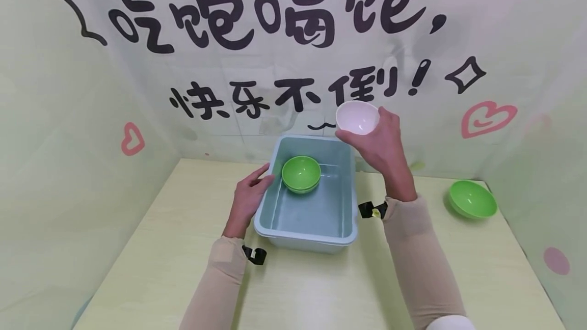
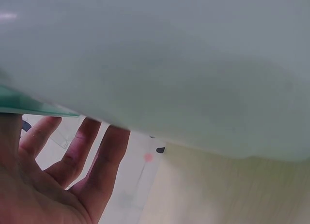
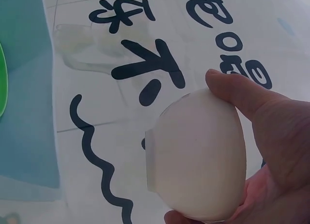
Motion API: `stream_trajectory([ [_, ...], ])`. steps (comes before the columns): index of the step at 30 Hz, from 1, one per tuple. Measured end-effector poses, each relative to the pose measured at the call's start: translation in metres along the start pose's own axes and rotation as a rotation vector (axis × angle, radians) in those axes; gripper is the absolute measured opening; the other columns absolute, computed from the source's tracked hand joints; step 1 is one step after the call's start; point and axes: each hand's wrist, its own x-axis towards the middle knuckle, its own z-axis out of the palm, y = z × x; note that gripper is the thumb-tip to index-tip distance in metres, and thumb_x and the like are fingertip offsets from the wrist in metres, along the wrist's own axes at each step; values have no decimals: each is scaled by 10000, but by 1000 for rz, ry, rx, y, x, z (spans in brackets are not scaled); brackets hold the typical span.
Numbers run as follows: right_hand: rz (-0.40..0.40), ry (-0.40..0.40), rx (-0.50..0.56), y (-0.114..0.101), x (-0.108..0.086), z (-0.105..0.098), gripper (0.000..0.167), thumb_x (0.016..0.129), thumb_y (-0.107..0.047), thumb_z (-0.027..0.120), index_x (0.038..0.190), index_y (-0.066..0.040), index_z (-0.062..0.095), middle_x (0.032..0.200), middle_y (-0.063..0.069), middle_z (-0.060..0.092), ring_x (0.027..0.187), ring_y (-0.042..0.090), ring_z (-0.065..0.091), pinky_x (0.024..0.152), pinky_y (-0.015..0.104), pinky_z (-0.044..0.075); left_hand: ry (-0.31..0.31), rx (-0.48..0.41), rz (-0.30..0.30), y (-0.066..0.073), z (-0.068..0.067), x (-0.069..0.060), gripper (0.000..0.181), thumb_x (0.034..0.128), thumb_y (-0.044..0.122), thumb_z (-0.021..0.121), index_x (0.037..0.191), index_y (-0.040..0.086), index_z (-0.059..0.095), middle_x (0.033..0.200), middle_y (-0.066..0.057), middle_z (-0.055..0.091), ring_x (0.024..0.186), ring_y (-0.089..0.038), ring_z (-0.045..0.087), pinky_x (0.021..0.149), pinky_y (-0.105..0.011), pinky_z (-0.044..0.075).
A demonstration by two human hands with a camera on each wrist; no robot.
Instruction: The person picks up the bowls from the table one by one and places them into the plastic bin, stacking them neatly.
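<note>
Beige sleeves (image 1: 424,264), black clip-like wrist pieces (image 1: 366,210)

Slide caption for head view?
Right hand holds round white bowl; left hand touches blue rectangular plastic bin containing stacked round green bowls.

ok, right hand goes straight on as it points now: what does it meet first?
Probably the lettered wall, with the white bowl in the right hand touching first; the gap is unclear from these views.
</note>
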Motion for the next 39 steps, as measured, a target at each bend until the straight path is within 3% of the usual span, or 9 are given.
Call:
stream_trajectory([
  [11, 8, -12, 8, -2, 4, 18, 979, 733, -485, 860, 1476, -29, 414, 1498, 222, 362, 1249, 381, 502, 1032, 558, 495, -6, -13, -4, 3, 6, -2, 446, 960, 406, 683, 1400, 366, 622, 1251, -175, 708, 1119, -403, 696, 906, -484, 600],
  [17, 10, -34, 11, -3, 8, 30, 1006, 725, -489, 864, 1487, -24, 399, 1532, 221, 335, 1297, 390, 465, 1052, 562, 479, -2, -14, -9, 3, 5, -2, 443, 959, 414, 682, 1396, 375, 623, 1255, -166, 708, 1114, -386, 702, 911, -483, 598],
  [26, 12, -62, 24, -5, 10, 46, 1040, 719, -482, 869, 1513, -27, 376, 1489, 232, 351, 1273, 401, 496, 1054, 549, 488, 11, 5, -15, 1, 4, -3, 437, 955, 427, 686, 1387, 383, 629, 1244, -147, 716, 1044, -301, 722, 813, -355, 607],
  [39, -17, -121, -11, 0, 14, 65, 1090, 727, -507, 855, 1536, -23, 308, 1522, 221, 323, 1296, 394, 468, 1065, 550, 475, 23, -1, -21, 0, 0, -3, 435, 951, 435, 691, 1380, 391, 632, 1235, -142, 723, 1018, -269, 724, 816, -355, 610],
])
